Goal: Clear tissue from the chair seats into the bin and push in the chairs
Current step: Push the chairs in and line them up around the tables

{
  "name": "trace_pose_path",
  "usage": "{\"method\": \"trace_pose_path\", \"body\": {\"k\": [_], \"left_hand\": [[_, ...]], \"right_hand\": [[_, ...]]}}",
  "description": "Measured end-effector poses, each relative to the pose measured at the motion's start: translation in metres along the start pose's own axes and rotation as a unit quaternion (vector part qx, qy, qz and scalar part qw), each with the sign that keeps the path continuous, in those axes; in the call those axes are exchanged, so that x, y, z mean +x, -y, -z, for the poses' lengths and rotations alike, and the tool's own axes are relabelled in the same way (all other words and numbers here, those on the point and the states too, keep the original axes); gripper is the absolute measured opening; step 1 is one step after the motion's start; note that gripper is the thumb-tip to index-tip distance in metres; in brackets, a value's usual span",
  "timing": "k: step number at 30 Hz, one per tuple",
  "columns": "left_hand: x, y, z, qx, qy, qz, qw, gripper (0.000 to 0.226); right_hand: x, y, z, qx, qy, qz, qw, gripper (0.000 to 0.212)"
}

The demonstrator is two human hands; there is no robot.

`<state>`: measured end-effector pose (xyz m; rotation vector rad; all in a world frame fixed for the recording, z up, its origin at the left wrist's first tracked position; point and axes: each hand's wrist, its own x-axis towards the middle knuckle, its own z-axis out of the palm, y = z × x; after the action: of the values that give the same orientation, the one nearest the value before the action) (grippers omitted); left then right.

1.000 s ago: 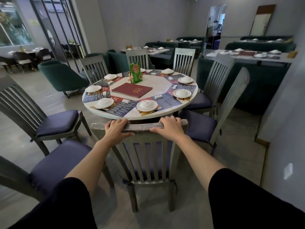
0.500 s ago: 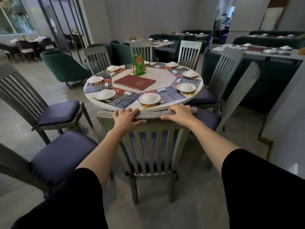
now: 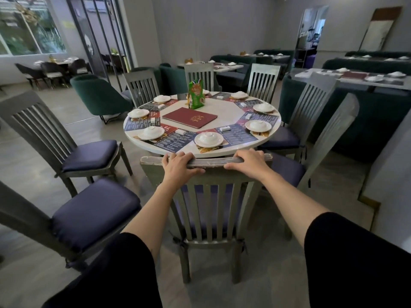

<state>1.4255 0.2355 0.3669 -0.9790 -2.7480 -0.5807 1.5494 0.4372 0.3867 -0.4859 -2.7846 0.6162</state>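
Holding the top rail of the grey chair (image 3: 211, 210) with both hands, I stand directly behind it. My left grip (image 3: 178, 166) lies over the rail, fingers curled on the far edge and thumb on the near side. My right grip (image 3: 249, 161) wraps the rail the same way, nearer to its right end. The chair's back is just beside the rim of the round worktop (image 3: 229, 112). Two other chairs on my left, one near (image 3: 93, 210) and one farther (image 3: 89, 155), stand apart from the worktop, their blue cushions fully in sight.
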Motion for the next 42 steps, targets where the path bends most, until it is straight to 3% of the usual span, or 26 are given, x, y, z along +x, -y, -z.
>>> {"method": "trace_pose_path", "body": {"k": [7,18,26,33,42], "left_hand": [[-0.008,-0.003,-0.006,-0.011,-0.038,0.008,0.999,0.043],[0.001,-0.016,-0.011,0.009,-0.015,0.006,1.000,0.045],[0.014,0.019,0.000,0.015,-0.002,-0.009,1.000,0.046],[0.017,0.027,0.004,0.012,0.017,-0.006,1.000,0.053],[0.022,0.037,0.005,0.004,0.007,-0.009,1.000,0.055]], "right_hand": [[0.000,-0.003,0.007,0.004,0.023,0.007,1.000,0.046],[0.013,-0.022,0.013,0.027,0.044,0.032,0.998,0.042],[0.029,-0.001,-0.016,-0.029,-0.035,0.054,0.997,0.047],[0.034,0.006,-0.016,-0.026,0.004,0.038,0.999,0.045],[0.037,0.015,-0.026,-0.060,-0.024,0.043,0.997,0.047]]}}
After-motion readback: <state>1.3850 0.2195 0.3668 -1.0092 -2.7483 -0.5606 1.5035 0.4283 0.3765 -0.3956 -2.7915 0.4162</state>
